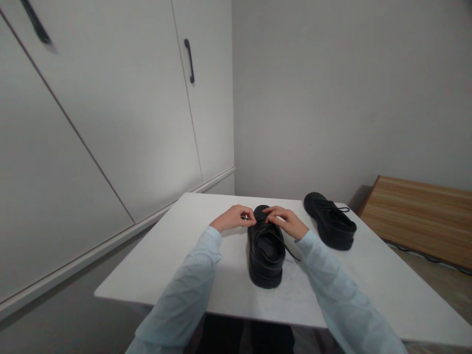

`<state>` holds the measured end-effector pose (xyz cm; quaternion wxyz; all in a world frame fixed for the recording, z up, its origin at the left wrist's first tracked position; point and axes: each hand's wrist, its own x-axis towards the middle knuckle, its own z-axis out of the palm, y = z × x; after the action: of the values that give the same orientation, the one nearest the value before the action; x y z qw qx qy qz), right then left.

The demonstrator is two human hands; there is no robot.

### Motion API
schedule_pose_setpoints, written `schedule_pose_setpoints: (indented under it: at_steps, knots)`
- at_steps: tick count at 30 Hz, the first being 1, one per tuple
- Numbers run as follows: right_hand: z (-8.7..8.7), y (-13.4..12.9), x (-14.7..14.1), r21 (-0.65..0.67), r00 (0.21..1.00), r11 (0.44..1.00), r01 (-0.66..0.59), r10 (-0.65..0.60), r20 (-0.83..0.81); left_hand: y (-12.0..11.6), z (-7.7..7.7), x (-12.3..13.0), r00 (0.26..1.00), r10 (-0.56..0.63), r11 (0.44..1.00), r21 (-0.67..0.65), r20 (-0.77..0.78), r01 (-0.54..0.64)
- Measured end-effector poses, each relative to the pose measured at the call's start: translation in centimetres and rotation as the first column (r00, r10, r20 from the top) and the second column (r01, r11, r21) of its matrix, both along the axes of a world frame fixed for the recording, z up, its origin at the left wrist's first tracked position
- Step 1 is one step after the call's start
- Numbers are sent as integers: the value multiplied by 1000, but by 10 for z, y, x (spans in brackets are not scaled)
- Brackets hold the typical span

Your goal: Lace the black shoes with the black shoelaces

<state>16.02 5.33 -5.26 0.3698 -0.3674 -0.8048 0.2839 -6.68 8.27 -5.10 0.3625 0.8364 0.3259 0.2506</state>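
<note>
A black lace-up shoe [266, 265] stands on the white table, its toe pointing away from me and its heel towards me. My left hand [236, 217] is at the left side of the shoe's front, thumb and fingertips pinched on a dark lace. At the right side of the lacing, my right hand [286, 221] has its fingers bent over the shoe, closed on something too small to make out. A loose black lace [292, 252] hangs off the shoe's right side onto the table.
A second black shoe [334, 226] stands on the white table [162, 255] to the right, near its far edge. Past that edge, at the right, is a wooden board [424, 216]. White cabinet doors [121, 113] with black handles rise at the left.
</note>
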Motion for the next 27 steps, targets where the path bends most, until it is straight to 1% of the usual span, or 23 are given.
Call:
schedule_pose_setpoints:
  at_steps: [4, 10, 16, 22, 27]
  knots:
    - [1, 0, 1, 12, 1000, 1000, 14, -14, 16, -1, 1, 1, 1000, -3, 1000, -4, 5, 3]
    - [-3, 2, 1, -13, 1000, 1000, 15, -15, 11, -1, 1, 2, 1000, 1, 1000, -18, 31, -1]
    - [-7, 8, 2, -52, 996, 998, -30, 34, 79, -1, -3, 6, 995, -5, 999, -52, 99, 10]
    - [-9, 11, 4, -66, 995, 996, -51, 56, 84, -2, -5, 7, 986, -13, 996, -88, 169, 28]
    - [-12, 13, 4, -128, 993, 989, -72, 83, 82, -2, -3, 7, 991, -19, 995, -90, 130, 31]
